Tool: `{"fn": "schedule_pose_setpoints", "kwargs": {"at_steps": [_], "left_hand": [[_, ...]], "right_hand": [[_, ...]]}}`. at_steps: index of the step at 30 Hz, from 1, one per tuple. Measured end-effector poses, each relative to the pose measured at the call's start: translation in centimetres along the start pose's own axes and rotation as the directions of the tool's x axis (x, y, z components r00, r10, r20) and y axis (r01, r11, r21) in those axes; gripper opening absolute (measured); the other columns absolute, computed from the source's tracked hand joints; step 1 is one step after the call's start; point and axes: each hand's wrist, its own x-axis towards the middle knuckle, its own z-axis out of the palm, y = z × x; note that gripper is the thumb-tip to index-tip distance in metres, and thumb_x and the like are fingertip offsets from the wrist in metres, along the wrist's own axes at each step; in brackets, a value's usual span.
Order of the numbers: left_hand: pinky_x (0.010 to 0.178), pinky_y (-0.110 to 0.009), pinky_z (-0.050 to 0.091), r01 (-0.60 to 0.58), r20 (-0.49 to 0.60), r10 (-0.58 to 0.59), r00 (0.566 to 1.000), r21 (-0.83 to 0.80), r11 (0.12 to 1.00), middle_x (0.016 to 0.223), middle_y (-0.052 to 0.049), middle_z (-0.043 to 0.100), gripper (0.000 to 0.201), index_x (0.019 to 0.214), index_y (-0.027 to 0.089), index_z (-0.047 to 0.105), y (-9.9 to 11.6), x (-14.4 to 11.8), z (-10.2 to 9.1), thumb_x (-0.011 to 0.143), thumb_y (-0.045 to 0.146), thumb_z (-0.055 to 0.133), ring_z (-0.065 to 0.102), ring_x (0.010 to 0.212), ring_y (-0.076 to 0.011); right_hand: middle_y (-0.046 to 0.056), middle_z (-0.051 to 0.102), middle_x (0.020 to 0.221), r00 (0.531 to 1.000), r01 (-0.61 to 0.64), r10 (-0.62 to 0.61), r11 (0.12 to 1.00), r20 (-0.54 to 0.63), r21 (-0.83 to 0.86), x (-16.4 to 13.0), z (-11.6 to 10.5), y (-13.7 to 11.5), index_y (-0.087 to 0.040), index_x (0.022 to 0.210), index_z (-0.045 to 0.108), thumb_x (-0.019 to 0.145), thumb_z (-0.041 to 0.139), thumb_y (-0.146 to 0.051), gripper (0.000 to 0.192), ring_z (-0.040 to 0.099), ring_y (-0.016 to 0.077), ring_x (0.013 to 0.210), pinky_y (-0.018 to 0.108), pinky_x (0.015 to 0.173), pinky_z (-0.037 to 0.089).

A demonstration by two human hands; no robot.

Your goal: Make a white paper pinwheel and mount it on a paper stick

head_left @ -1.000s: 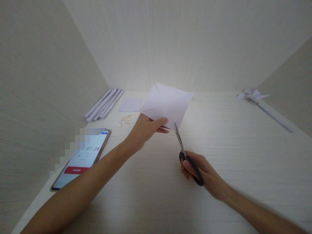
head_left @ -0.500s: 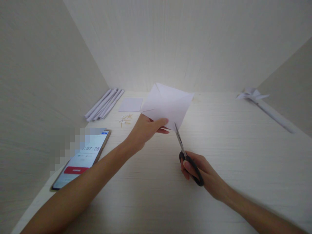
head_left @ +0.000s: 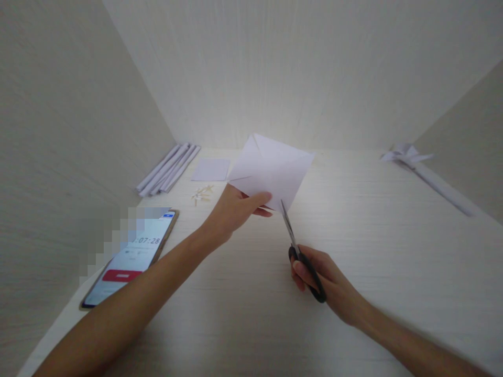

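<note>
A square sheet of white paper (head_left: pixel 275 167) is pinched near its lower edge by my left hand (head_left: pixel 239 209), thumb on top and fingers beneath. Slits run in from its upper-left and left corners. My right hand (head_left: pixel 320 272) grips black-handled scissors (head_left: pixel 293 241), whose blades point up and away. The blade tips lie at the paper's lower corner, just right of my left thumb, with one blade over the sheet. The blades look nearly closed there.
Several rolled paper sticks (head_left: pixel 168 170) lie at the back left beside a flat paper square (head_left: pixel 211 169) and small pale sticks (head_left: pixel 202 195). A phone (head_left: pixel 133 256) showing a timer lies at the left. At the right rests a paper pinwheel (head_left: pixel 428 175) on a stick.
Hardly anything differs. The scissors and my right hand have shifted very slightly; the paper stays in my left hand.
</note>
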Motion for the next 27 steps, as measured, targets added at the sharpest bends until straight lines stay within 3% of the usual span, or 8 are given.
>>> {"fn": "schedule_pose_setpoints", "kwargs": {"at_steps": [27], "left_hand": [[0.05, -0.019, 0.052, -0.003, -0.014, 0.003, 1.0, -0.011, 1.0, 0.075, -0.005, 0.066, 0.019, 0.079, 0.01, 0.062, 0.02, -0.05, 0.01, 0.062, 0.019, 0.06, 0.062, 0.063, -0.0128]], "right_hand": [[-0.003, 0.038, 0.053, 1.0, 0.0, 0.0, 1.0, -0.002, -0.012, -0.06, -0.03, 0.02, -0.018, 0.059, 0.038, 0.077, 0.041, -0.054, 0.04, 0.034, 0.0085, 0.05, 0.022, 0.044, 0.026]]}}
